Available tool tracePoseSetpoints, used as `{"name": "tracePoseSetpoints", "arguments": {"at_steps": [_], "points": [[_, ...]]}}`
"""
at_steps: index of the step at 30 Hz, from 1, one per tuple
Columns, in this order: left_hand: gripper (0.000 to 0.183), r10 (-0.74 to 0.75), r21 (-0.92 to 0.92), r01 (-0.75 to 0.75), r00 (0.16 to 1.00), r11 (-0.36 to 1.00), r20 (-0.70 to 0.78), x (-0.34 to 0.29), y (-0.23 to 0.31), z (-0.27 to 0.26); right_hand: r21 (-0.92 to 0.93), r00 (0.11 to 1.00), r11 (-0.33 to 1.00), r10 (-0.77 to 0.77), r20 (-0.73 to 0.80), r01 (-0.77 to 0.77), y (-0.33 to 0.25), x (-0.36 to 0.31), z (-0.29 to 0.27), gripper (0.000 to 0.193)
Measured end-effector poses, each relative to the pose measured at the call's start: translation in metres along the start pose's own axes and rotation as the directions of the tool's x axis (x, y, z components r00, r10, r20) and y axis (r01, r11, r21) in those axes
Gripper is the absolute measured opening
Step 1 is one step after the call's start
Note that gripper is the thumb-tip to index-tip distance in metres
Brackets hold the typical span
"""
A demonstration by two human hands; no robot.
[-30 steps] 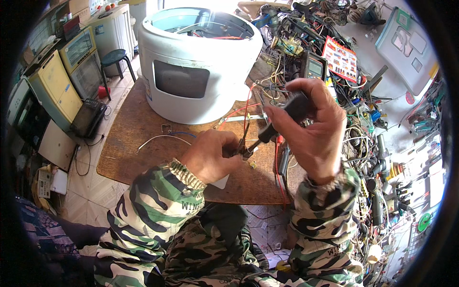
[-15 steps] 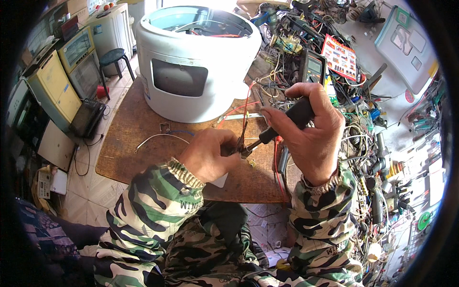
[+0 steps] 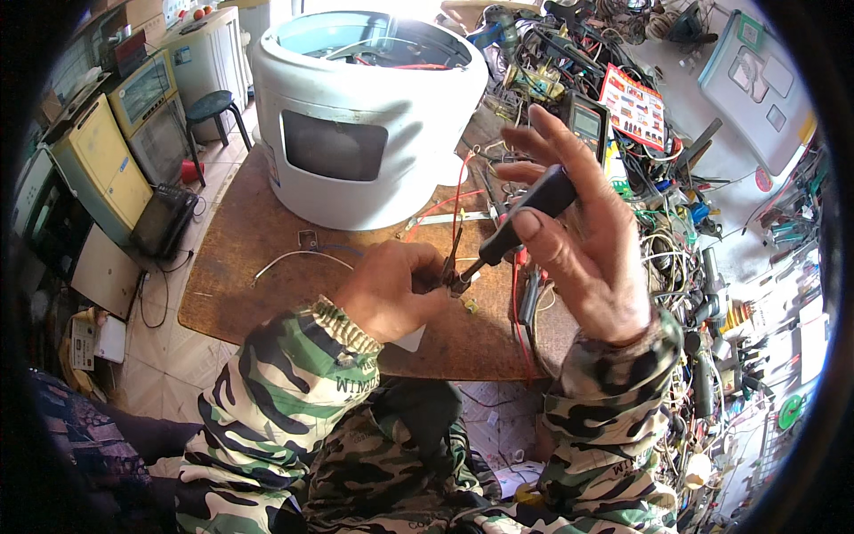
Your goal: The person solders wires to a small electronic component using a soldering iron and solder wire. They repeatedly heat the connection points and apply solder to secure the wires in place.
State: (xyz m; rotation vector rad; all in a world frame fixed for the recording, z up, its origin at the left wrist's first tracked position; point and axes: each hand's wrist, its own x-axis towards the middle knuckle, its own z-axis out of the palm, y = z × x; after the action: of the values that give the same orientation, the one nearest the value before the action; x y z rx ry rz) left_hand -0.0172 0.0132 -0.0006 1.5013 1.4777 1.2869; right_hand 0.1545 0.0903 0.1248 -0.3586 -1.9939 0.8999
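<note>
My left hand (image 3: 391, 287) is closed on a small dark part (image 3: 451, 274) with a red wire (image 3: 459, 191) running up from it, above the table. The fingers hide most of that part, so I cannot tell its kind. In my right hand (image 3: 598, 254) is a black-handled screwdriver (image 3: 535, 214), slanting down to the left with its tip at the part. The thumb lies against the handle, while the other fingers are stretched up and loosely spread behind it. A big white round appliance housing (image 3: 356, 191) with a rectangular opening stands behind my hands.
Under my hands is a brown wooden table (image 3: 240, 294). A white wire (image 3: 289, 256) and a small metal bracket (image 3: 308, 238) lie on it. Tangled cables, tools and a multimeter (image 3: 585, 123) crowd the right side. A dark stool (image 3: 209, 107) stands on the floor at left.
My right hand's fingers have loosened and straightened upward from their curl round the screwdriver handle, and the wrist has shifted slightly right. My left hand has stayed nearly still.
</note>
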Motion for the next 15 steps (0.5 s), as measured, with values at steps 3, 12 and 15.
{"name": "tracePoseSetpoints", "arguments": {"at_steps": [3,12,15], "points": [[0.026,0.046,0.026,-0.046,0.999,0.999,-0.024,0.002,-0.004,0.002,0.072,0.989,0.992,0.094,0.112,-0.103,-0.001,0.001,-0.011,0.064],[0.026,0.000,0.057,0.002,1.000,0.998,-0.025,-0.001,0.012,-0.003,0.021,0.993,0.999,0.028,0.116,-0.031,0.001,0.000,-0.010,0.070],[0.017,0.028,0.149,-0.031,0.999,0.988,0.024,0.003,0.004,0.000,0.024,0.986,0.989,0.141,0.093,-0.143,0.000,-0.003,-0.014,0.061]]}}
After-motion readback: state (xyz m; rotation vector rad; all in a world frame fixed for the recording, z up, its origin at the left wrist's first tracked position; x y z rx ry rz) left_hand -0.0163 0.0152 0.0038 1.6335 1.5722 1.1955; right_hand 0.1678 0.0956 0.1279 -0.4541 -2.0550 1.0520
